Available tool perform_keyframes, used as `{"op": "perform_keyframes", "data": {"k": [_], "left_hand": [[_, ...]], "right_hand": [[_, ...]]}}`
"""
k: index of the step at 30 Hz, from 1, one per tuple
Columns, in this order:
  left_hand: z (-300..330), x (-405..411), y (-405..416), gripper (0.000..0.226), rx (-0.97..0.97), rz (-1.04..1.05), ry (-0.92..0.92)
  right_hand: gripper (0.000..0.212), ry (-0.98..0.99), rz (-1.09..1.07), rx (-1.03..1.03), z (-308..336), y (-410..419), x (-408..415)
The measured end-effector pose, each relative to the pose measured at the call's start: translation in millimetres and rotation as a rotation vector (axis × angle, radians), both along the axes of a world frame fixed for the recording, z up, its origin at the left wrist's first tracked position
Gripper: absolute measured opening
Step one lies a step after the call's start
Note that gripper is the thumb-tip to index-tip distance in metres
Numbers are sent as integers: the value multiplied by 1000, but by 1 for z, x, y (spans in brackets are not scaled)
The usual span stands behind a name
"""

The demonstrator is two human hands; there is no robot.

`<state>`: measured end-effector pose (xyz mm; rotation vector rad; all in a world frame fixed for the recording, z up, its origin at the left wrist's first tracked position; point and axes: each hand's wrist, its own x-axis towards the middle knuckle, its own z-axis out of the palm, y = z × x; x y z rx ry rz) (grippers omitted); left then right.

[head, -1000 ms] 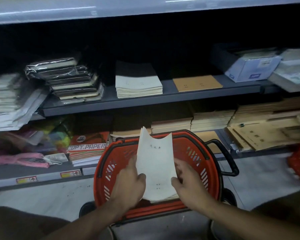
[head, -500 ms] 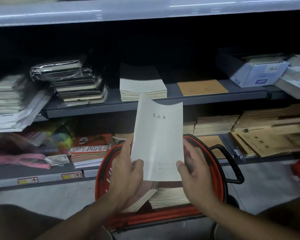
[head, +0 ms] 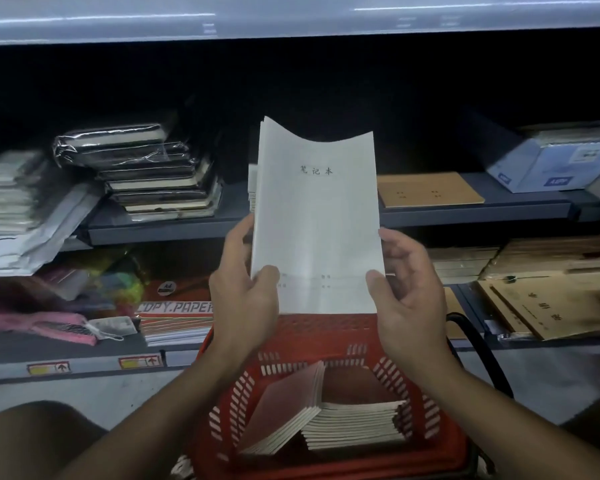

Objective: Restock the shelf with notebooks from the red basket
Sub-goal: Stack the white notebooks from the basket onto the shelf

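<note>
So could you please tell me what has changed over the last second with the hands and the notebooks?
Both hands, left hand and right hand, have lifted the pale notebooks up out of the red basket to the height of the middle shelf. The grip at the lower edges is unchanged, and the other notebooks remain in the basket.

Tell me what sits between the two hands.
In the head view, a small stack of white notebooks, held upright by left hand and right hand.
</note>
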<state>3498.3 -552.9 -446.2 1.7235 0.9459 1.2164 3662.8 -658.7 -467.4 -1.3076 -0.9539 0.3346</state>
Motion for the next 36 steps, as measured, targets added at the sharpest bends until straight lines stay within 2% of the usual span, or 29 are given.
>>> {"op": "perform_keyframes", "data": {"k": [6,10,14,21,28,32,34,36], "left_hand": [[18,20,39,68,-31,32,-97],[26,30,69,66,47,11,-111],[28,39,98,50,145,43,-15],[37,45,142,55,104,-21,112],[45,56,179,61,106,-19,327],[42,60,190,70,131,22,440],[38,62,191,65,179,50,548],[34,64,192,55,139,63,591]], "right_hand": [[36,-113,-58,-33,15,44,20],[36,-150,-79,-40,24,76,35],[34,-233,-106,-49,29,107,48],[34,-273,-73,-136,37,149,70],[47,-261,16,-224,44,176,88],[49,-366,-29,-309,36,186,94],[48,-431,-53,-335,29,188,95],[49,-465,-71,-351,23,189,95]]}}
